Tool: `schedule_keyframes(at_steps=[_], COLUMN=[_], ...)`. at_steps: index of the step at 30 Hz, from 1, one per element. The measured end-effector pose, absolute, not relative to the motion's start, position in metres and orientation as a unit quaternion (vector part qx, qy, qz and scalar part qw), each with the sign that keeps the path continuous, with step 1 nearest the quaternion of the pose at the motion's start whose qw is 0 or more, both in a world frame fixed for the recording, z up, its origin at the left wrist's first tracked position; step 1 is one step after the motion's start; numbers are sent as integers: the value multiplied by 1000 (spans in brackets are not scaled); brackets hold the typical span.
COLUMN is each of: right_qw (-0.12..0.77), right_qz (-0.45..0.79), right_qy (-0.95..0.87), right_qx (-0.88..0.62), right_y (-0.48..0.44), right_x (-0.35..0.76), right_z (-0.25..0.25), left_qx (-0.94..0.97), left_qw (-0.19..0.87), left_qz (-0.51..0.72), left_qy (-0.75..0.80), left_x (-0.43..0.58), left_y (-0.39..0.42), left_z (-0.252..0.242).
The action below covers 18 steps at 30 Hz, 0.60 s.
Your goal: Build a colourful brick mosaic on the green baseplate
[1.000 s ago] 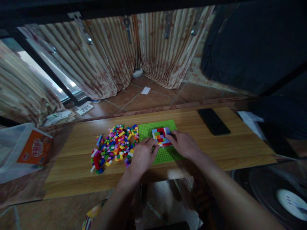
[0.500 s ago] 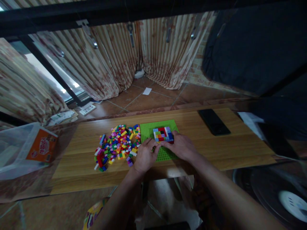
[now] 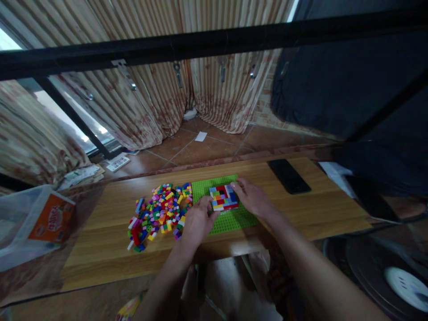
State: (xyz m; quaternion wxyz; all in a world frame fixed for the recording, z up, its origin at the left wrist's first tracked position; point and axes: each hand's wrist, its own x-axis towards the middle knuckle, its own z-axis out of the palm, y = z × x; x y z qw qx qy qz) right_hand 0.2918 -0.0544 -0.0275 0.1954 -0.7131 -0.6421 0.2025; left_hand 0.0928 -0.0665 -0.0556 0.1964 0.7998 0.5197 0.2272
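Note:
A flat, multicoloured toy-brick structure sits on the green studded baseplate, with red, blue, white, orange and light blue bricks on its top. My left hand has curled fingers against its left side, the thumb near its front edge. Across from it, my right hand grips the right side, fingertips at the far right corner. Left of the baseplate lies a heap of loose toy bricks in many colours. The undersides of my fingers are hidden.
On the wooden table a black phone lies to the right. A clear plastic bin with an orange label stands at the left. Beyond the table, a dark rail crosses before striped curtains.
The view has tilted and shifted slightly. My right hand has moved from the structure's near right corner towards its far right corner; my left hand has moved to its left side, away from the right thumb.

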Motion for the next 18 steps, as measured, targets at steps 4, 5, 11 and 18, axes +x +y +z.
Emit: schedule_keyframes(at_steps=[4, 5, 11, 18], right_qw=[236, 233, 138, 81], right_qz=[225, 228, 178, 143], right_qy=[-705, -715, -706, -655], right_qx=[-629, -619, -671, -738], right_y=[-44, -43, -45, -53], right_x=[286, 284, 293, 323], right_z=[-30, -30, -25, -27], left_qx=[804, 805, 808, 758], left_qw=[212, 216, 245, 192], left_qz=[200, 199, 204, 223], left_qy=[517, 516, 496, 582], left_x=[95, 95, 105, 132], left_y=[-63, -63, -66, -66], left_z=[-53, -53, -57, -49])
